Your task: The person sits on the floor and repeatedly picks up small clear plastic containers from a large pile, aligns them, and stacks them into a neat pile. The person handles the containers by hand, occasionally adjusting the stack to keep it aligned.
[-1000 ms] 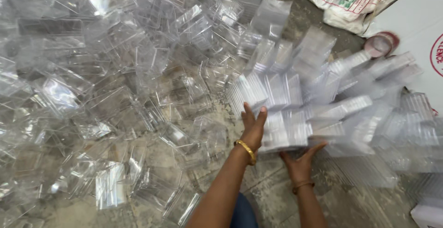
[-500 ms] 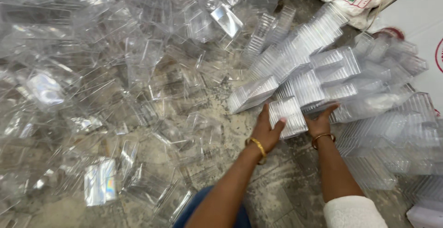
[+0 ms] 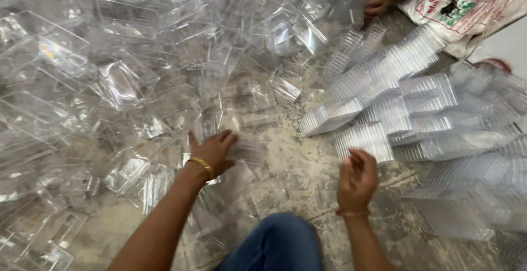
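Hands apart, both open: left hand (image 3: 215,153) on loose clear trays (image 3: 137,175), right hand (image 3: 357,180) w/ bare floor (image 3: 296,178) between.

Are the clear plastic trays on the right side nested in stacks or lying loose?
Nested in stacks. The clear trays lie in long rows on their sides, rims packed close together, unlike the loose scattered trays at left.

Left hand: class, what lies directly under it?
The left hand lies palm-down on loose clear plastic containers scattered over the concrete floor. Whatever is beneath the palm itself is covered, so it cannot be seen.
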Demonstrator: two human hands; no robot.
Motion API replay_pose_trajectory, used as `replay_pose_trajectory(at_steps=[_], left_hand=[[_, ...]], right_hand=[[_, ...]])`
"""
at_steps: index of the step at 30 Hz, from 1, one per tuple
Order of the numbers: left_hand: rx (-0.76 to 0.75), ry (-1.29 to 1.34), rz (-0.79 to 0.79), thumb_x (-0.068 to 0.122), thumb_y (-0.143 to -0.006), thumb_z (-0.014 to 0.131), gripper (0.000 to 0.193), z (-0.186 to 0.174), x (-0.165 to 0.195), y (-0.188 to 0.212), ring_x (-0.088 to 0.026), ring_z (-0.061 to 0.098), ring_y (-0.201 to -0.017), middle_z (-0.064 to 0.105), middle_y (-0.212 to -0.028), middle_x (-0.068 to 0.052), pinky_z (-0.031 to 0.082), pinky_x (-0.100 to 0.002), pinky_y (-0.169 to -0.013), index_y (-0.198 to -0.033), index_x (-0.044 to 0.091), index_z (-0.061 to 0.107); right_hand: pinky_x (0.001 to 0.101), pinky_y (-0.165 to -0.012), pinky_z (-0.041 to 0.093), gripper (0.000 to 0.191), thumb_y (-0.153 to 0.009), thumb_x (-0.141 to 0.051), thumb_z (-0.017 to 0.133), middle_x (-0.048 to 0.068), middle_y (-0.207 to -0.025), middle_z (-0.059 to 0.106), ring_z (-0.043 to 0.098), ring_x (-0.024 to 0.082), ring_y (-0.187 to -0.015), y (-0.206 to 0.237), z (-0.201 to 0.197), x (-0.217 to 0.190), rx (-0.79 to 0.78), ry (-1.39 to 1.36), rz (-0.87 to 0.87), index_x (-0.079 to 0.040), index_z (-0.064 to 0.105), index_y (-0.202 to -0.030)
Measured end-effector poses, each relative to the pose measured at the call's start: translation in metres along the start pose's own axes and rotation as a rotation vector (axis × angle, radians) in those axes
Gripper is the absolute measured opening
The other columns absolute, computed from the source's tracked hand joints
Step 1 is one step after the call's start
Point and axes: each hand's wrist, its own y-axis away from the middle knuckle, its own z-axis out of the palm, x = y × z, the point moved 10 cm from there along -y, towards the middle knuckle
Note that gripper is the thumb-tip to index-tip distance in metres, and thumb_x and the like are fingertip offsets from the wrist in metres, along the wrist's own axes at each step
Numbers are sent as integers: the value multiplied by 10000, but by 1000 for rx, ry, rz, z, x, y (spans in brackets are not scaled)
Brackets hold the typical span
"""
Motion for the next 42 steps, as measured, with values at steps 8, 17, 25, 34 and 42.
replay_pose_trajectory(at_steps=[8,17,25,34,42], left_hand=[[298,266,73,284,-885,650,691,0,-98,82,-271,473,-1375,474,-1510,-33,178,-705,-1106,-1520,276,378],[853,501,113,106,-817,665,431,-97,-143,51,-364,539,-1258,577,-1373,-135,422,-510,-1063,-1245,130,619],[852,63,142,437,-828,776,522,-279,-97,-148,-396,-75,-1532,17,-1672,-91,55,-925,-1089,-1287,229,641],[603,-88,97,364,-816,816,302,-233,-106,-139,-352,-202,-1525,-98,-1724,-73,384,-724,-1057,-1057,211,719],[142,26,24,504,-853,763,617,-149,-123,-84,-309,516,-1336,506,-1458,-45,476,-563,-1030,-1396,344,517]], right_hand=[[430,-988,490,450,-1012,-403,656,156,-1308,639,609,280,-1193,-199,175,-33,-225,202,-13,-73,612,-1314],[497,-1125,392,834,-1013,-689,468,254,-1495,547,522,371,-1384,-326,265,42,-317,317,448,11,509,-1466],[663,-1209,240,1026,-882,-729,521,168,-1740,31,47,492,-1566,-290,302,93,-353,220,925,-180,157,-1668],[646,-1148,332,1184,-763,-622,707,99,-1705,133,218,331,-1545,-253,326,81,-603,93,722,-202,28,-1637],[655,-1014,485,914,-797,-315,771,125,-1586,351,413,362,-1439,-155,334,14,-762,-253,614,-280,261,-1554]])
